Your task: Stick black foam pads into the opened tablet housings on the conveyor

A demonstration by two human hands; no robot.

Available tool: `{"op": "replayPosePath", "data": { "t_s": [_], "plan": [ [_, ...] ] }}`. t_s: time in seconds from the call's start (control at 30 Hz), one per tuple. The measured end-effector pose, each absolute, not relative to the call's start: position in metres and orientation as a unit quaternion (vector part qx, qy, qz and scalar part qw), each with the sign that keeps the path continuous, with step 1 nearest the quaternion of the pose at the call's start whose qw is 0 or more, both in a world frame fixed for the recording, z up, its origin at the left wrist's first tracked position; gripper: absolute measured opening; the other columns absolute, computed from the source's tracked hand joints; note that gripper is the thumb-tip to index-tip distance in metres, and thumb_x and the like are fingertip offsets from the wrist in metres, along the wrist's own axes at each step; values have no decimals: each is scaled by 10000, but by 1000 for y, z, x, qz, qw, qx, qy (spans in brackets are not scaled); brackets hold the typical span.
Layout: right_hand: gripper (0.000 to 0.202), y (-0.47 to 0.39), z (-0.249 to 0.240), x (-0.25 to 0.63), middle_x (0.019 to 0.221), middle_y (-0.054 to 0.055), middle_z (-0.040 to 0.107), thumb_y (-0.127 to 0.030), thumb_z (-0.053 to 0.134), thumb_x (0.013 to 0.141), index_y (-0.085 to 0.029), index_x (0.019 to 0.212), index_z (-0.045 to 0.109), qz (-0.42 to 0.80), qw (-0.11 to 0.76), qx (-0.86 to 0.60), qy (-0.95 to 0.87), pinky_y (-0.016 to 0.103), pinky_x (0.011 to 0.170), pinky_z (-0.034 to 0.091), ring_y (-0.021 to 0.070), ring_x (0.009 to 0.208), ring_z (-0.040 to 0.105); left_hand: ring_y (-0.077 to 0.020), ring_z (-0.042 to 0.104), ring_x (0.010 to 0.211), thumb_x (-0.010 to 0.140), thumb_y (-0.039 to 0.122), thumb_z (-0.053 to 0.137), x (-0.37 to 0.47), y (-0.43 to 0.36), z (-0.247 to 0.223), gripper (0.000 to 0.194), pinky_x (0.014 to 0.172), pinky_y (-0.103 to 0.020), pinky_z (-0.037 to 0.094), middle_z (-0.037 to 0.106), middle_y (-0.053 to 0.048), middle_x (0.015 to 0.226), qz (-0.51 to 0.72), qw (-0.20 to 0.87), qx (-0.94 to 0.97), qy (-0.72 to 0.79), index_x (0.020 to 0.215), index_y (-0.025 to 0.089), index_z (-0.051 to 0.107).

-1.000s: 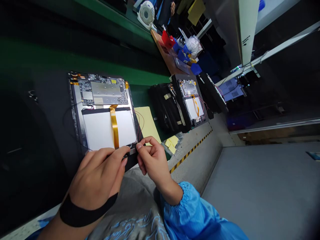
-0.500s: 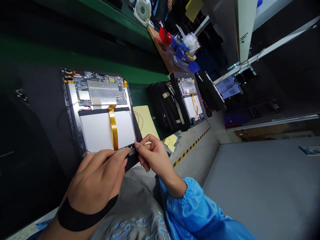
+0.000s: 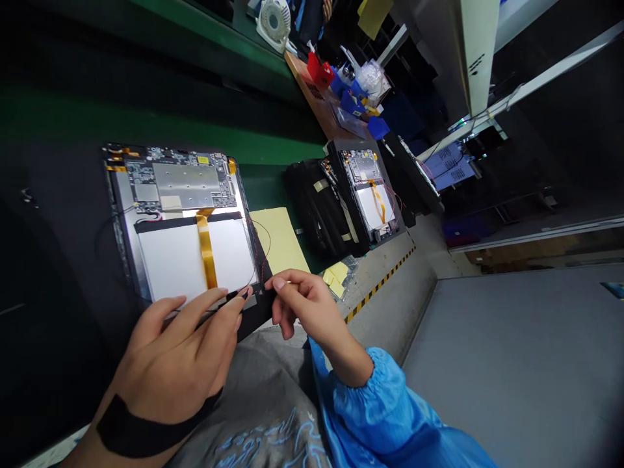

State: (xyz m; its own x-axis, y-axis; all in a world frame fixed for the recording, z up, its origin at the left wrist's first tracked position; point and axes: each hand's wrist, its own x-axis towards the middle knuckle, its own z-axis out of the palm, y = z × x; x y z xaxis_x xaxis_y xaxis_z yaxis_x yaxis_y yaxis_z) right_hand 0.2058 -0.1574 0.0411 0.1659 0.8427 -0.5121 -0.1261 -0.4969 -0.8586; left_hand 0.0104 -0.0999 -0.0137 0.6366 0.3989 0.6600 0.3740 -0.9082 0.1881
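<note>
An opened tablet (image 3: 188,182) lies in front of me, with its circuit board, white battery (image 3: 170,253) and orange ribbon cable (image 3: 207,250) exposed. My left hand (image 3: 180,351) rests across its near edge. The fingertips press on a small black part (image 3: 234,296) at the near right corner, partly covered by the fingers. Just to the right, my right hand (image 3: 309,305) is closed in a pinch, thumb against index finger. Thin red wires (image 3: 269,244) loop from the tablet's right side down to those fingertips; whatever the pinch holds is too small to make out.
A yellow sheet (image 3: 277,237) lies right of the tablet. Beyond it are a black case (image 3: 312,208) and a second opened tablet (image 3: 365,188). Small yellow pieces (image 3: 335,278) sit near the bench edge. Farther back stand a white fan (image 3: 273,23) and a red bin (image 3: 320,70).
The tablet appears shifted left and slightly down in view. My right fingertips have drawn a little away from the tablet's corner, while my left fingers stay at its near edge.
</note>
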Motion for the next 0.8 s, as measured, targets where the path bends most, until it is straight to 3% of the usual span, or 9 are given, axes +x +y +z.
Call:
{"op": "replayPosePath", "data": {
  "t_s": [0.23, 0.37, 0.5, 0.63, 0.8],
  "plan": [
    [415, -176, 35, 202, 592, -36, 639, -537, 650, 936, -151, 1070, 727, 525, 437, -661, -309, 171, 382, 408, 71, 379, 531, -269, 750, 926, 936, 128, 581, 5, -102, -19, 400, 908, -483, 478, 797, -73, 1049, 353, 57, 904, 233, 1334, 148, 603],
    [329, -187, 36, 192, 723, 32, 723, -393, 552, 1038, -181, 1209, 737, 363, 374, -710, -473, 218, 495, 514, 118, 522, 639, -273, 746, 958, 947, 137, 574, 2, -102, -19, 413, 949, -490, 476, 787, -79, 1097, 341, 76, 906, 237, 1359, 165, 581],
    [370, -193, 38, 185, 1001, 171, 798, -258, 474, 1060, -113, 1353, 649, 196, 286, -693, -633, 330, 682, 614, 234, 784, 766, -270, 737, 946, 959, 131, 555, 1, -102, -19, 336, 967, -491, 455, 779, -114, 1087, 337, 71, 910, 232, 1293, 136, 595],
    [436, -197, 37, 183, 946, 188, 788, -228, 457, 1059, -43, 1443, 547, 163, 266, -678, -666, 351, 638, 614, 241, 714, 748, -271, 732, 924, 961, 128, 540, 2, -101, -17, 309, 957, -493, 450, 778, -120, 1057, 345, 71, 909, 225, 1264, 115, 603],
    [553, -201, 35, 184, 931, 166, 779, -215, 470, 1049, -49, 1571, 391, 164, 287, -663, -672, 333, 610, 594, 223, 692, 728, -266, 731, 935, 961, 130, 539, 1, -100, -17, 323, 972, -494, 454, 779, -102, 1059, 336, 86, 910, 226, 1279, 138, 599]
  ]
}}
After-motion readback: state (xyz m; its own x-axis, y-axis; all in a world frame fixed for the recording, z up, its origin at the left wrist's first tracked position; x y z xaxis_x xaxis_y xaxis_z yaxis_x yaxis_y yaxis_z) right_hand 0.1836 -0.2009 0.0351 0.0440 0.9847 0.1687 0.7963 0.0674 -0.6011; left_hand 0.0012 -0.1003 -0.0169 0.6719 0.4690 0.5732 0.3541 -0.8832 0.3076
